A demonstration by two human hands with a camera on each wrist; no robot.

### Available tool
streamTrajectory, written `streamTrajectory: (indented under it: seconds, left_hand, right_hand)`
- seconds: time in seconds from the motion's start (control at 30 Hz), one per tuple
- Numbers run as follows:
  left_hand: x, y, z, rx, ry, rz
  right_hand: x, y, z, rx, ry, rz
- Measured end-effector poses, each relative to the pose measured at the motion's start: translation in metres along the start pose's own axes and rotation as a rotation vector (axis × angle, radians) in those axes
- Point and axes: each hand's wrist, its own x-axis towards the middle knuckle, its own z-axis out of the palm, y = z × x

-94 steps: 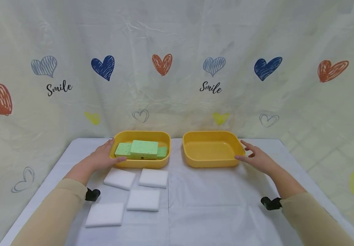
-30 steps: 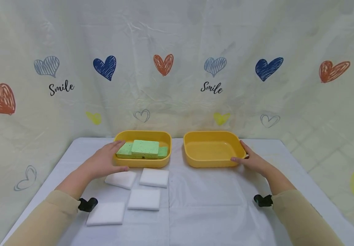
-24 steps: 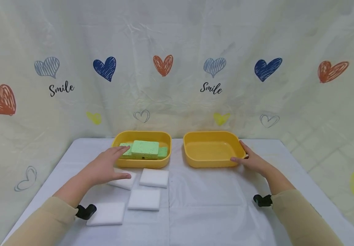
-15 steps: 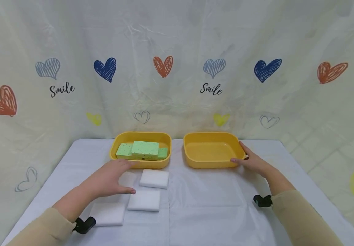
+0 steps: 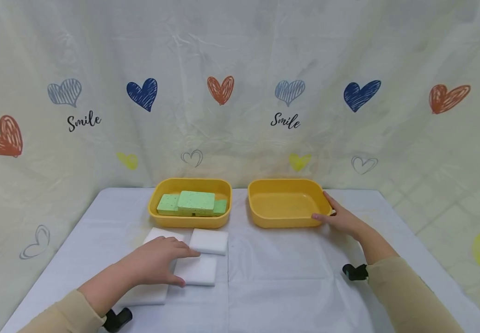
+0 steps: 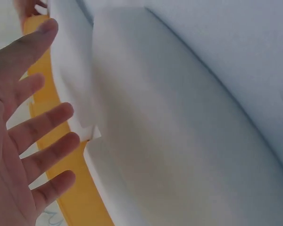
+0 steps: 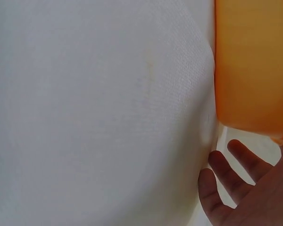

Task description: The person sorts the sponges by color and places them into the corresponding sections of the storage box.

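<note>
In the head view my left hand hovers over the flat white pads, thumb and fingers spread, holding nothing. Under its fingertips lies one white pad; another pad is partly covered by the hand. Two more, the left pad and the right pad, lie just before the left yellow tray. Green speckled sponges are stacked in that tray. My right hand holds the right end of the bare right tray between thumb and forefinger; its other fingers hang loosely beside the tray.
A white cloth covers the table. Behind it hangs a pale curtain printed with hearts and "Smile". Black wrist-worn devices, one on the left wrist and one on the right wrist, jut inward.
My left hand has left the left tray's rim and come nearer, over the white pads. My right hand has closed in from beside the right tray onto its end. Trays and sponges stay put.
</note>
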Motion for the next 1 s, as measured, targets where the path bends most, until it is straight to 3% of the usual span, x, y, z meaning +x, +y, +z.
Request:
streamTrajectory:
  seconds: [0.17,0.37,0.6,1.0]
  left_hand:
    - [0.001,0.002,0.004,0.039,-0.031,0.013]
    - [0.002,0.003,0.007,0.095,-0.024,0.028]
    - [0.004,0.003,0.008,0.091,-0.028,0.022]
    - [0.016,0.002,0.006,0.107,0.124,0.086]
  right_hand:
    - [-0.002,-0.001,0.001,-0.002,0.004,-0.003]
    - [-0.003,-0.001,0.003,-0.002,0.004,-0.001]
    - [-0.003,-0.001,0.003,-0.001,0.014,-0.008]
    - [-0.004,-0.002,0.001,0.008,0.011,-0.016]
